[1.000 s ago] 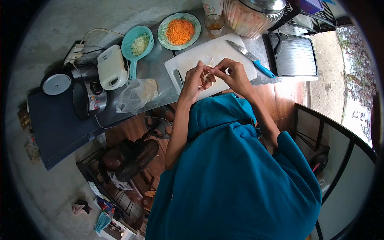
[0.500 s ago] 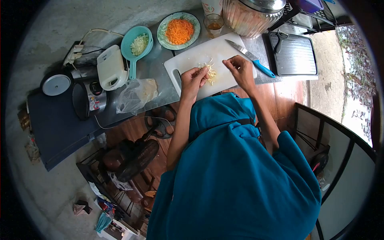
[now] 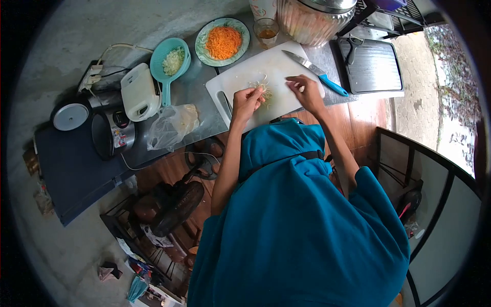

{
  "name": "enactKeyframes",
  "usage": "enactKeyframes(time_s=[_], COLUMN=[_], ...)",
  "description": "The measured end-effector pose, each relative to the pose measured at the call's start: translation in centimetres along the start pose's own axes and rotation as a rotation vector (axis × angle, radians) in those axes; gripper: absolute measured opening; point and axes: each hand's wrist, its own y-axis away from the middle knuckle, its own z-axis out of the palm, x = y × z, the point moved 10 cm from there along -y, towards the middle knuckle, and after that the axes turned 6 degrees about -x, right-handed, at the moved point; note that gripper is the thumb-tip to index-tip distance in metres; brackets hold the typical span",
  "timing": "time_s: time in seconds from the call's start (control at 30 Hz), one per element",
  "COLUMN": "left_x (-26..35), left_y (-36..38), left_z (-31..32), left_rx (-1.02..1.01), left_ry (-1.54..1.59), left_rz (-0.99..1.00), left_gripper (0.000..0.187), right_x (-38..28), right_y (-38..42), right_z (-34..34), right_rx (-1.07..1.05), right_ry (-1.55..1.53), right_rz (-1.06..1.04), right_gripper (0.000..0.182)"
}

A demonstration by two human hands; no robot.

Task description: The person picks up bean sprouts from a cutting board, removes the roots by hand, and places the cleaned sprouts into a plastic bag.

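A white cutting board [image 3: 240, 77] lies on the counter with a small pile of pale shredded strands [image 3: 262, 90] on it. My left hand [image 3: 246, 100] pinches at the near side of that pile, fingers closed on some strands. My right hand [image 3: 304, 91] rests on the board to the right of the pile, fingers loosely curled, nothing visible in it. A knife with a blue handle [image 3: 316, 73] lies on the board's right edge, just beyond my right hand.
Behind the board stand a plate of grated carrot [image 3: 223, 36], a teal strainer with pale shreds [image 3: 172, 59], a glass [image 3: 266, 29] and a large jar [image 3: 312, 15]. A white appliance [image 3: 138, 91], a rice cooker [image 3: 112, 134] and a plastic bag [image 3: 173, 123] sit left. A black tray [image 3: 371, 66] lies right.
My hands were together above the board, pulling strands apart. They have separated and lowered; the strands now lie in a pile on the board, my right hand moved right.
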Motion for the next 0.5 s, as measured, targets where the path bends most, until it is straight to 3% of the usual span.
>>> enactKeyframes(time_s=[0.2,0.3,0.5], left_x=[1.4,1.4,1.2], left_y=[0.0,0.1,0.2], left_z=[0.9,0.9,-0.1], left_rx=[-0.018,-0.017,0.115], left_ry=[-0.075,-0.133,-0.156], left_rz=[0.061,0.056,0.049], left_gripper=[0.027,0.027,0.028], right_x=[-5.4,-6.5,-0.8], right_y=[-0.6,-0.6,-1.0], right_z=[3.1,2.8,0.8], right_rx=[-0.196,-0.144,0.043], right_ry=[0.033,0.077,0.127], right_rz=[-0.13,-0.185,-0.005], right_gripper=[0.018,0.014,0.014])
